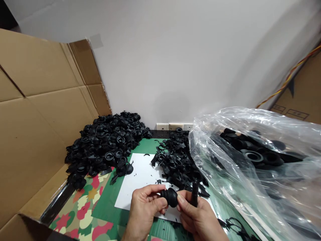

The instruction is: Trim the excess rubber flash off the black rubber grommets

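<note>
Over the white sheet (pixel 135 174), a black ribbed rubber piece (pixel 171 197) is held between both hands. My left hand (pixel 147 207) pinches its left end between thumb and fingers. On its right side, the thumb and index finger of my right hand (pixel 194 212) grip the same piece. A dark rod-like handle (pixel 194 194) also sticks up from my right hand, held against the fingers; its lower end is hidden. Behind the hands lies a heap of black scraps and trimmings (pixel 175 160).
At the left, a large pile of black rubber parts (pixel 107 140) leans near a cardboard box (pixel 45 110). A clear plastic bag (pixel 225 174) with more black parts fills the right. Wall sockets (pixel 163 127) sit behind, and a green mat (pixel 107 204) lies beneath the sheet.
</note>
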Available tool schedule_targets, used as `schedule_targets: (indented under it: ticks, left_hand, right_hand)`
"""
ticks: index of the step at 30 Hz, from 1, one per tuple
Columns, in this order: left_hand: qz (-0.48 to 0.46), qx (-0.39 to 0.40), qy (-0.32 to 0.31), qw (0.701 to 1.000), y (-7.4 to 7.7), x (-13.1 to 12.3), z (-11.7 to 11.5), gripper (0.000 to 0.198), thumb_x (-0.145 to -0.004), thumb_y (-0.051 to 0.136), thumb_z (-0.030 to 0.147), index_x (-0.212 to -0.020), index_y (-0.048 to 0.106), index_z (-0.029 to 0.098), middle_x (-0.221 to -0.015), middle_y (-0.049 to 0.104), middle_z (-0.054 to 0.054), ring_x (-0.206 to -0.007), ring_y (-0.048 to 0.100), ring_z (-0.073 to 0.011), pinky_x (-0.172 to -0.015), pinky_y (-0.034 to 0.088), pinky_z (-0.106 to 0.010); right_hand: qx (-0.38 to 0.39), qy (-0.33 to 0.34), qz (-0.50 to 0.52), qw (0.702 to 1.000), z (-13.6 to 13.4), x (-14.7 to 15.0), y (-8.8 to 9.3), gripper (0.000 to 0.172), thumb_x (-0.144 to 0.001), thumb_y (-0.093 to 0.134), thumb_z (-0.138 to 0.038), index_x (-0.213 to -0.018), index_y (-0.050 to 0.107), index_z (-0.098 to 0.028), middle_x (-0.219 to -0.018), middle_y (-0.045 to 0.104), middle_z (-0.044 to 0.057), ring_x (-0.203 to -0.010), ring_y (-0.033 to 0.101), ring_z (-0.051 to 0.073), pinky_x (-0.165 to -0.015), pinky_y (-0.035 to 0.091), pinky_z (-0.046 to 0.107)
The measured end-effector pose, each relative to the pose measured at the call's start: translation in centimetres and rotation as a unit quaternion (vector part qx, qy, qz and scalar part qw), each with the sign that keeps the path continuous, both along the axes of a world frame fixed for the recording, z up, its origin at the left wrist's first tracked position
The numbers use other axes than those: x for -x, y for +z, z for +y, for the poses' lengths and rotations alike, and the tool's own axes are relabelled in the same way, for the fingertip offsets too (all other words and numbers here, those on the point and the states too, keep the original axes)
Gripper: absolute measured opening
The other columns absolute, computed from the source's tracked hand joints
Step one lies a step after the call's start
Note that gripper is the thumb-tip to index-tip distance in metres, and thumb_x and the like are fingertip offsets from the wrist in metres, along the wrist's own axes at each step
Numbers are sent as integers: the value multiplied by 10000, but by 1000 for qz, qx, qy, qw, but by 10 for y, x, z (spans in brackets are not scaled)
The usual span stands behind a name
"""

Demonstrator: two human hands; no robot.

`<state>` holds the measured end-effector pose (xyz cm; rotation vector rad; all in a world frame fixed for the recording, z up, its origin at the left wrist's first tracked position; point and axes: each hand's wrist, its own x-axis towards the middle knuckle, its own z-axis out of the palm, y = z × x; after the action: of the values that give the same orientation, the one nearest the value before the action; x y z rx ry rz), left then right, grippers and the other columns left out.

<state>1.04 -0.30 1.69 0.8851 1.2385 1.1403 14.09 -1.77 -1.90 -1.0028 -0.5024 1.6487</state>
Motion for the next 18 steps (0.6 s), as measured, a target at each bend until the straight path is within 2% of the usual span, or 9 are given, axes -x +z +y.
schedule_targets:
  ticks: [8, 18]
  left_hand:
    - [-2, -11, 13, 1000, -1, 0, 1, 242, -475, 705, 82, -704, 766, 134, -488, 658, 1, -405, 515, -86, -436, 414, -197]
    - [-17, -25, -3, 1000, -6, 4, 0, 233, -517, 720, 113, -746, 759, 131, -474, 630, 16, -400, 513, -79, -436, 405, -187]
  right_hand:
    - [1, 2, 4, 1000, 1, 2, -5, 434, -527, 816, -487, -622, 611, -116, -472, 446, -61, -353, 185, 5, -354, 97, 184]
    - [-11, 10, 12, 1000, 0, 4, -6, 427, -551, 811, -490, -627, 606, -123, -467, 402, -78, -354, 159, 0, -346, 83, 177]
